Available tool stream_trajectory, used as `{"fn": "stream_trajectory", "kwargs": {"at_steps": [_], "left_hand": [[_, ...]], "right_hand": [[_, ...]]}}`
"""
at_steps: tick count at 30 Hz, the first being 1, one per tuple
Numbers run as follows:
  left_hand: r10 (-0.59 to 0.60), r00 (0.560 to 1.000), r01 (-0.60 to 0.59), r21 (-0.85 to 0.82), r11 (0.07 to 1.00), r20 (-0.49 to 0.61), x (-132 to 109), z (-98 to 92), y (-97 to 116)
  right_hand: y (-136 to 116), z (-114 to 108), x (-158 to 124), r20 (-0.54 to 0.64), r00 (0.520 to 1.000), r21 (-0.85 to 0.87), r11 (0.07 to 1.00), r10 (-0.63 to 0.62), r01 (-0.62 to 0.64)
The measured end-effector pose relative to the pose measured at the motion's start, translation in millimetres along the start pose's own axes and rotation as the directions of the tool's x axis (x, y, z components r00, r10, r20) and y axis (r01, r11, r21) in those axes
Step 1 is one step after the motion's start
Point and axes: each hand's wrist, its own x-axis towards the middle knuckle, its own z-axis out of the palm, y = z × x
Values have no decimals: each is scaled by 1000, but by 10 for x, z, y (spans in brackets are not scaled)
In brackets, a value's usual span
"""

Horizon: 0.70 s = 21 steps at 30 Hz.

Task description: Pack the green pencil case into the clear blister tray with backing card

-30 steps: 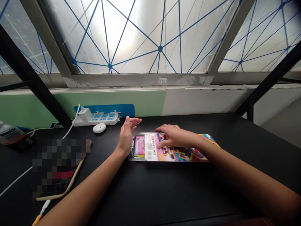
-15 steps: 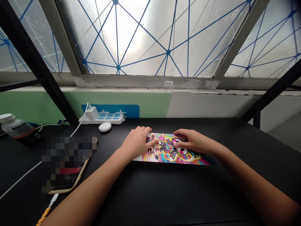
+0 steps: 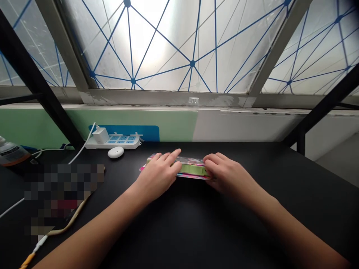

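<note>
A narrow package [image 3: 193,170] with a clear plastic front, a long light-green piece inside and bright pink printed edges lies on the black table. My left hand [image 3: 158,170] rests across its left part, fingers stretched and spread, thumb pointing right along the green piece. At the other end, my right hand [image 3: 226,170] is closed round the package, fingers bent over the far edge and thumb side near the front. The fingers cover both ends, and I cannot make out what the green piece is.
Toward the wall sit a white power strip [image 3: 123,140] with a plugged-in charger [image 3: 100,135] and a small white rounded case [image 3: 116,152]. On the left are a blurred-out device [image 3: 67,194] with a cable and a bottle [image 3: 12,153]. Black metal bars [image 3: 53,97] slant up at both sides.
The package has been turned, so its colourful cartoon face no longer shows and the green piece under clear plastic does. My right hand has closed round its right end. The view has shifted slightly right.
</note>
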Motion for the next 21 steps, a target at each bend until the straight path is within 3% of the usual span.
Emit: {"fn": "stream_trajectory", "kwargs": {"at_steps": [3, 10, 17, 21], "left_hand": [[12, 995, -8, -43, 999, 100, 13, 22, -34], [-35, 993, 50, -137, 989, 112, -18, -2, -209], [-126, 965, 165, -155, 974, 231, -93, 210, -297], [-155, 972, 172, -81, 982, 178, -69, 176, -199]], "right_hand": [[-54, 67, 31, 12, 999, 55, 998, -37, 37], [-7, 101, 20, 88, 989, 215, 972, -120, 99], [101, 187, 57, 152, 988, 390, 919, -2, -58], [262, 260, 81, 144, 987, 398, 910, 65, -118]]}}
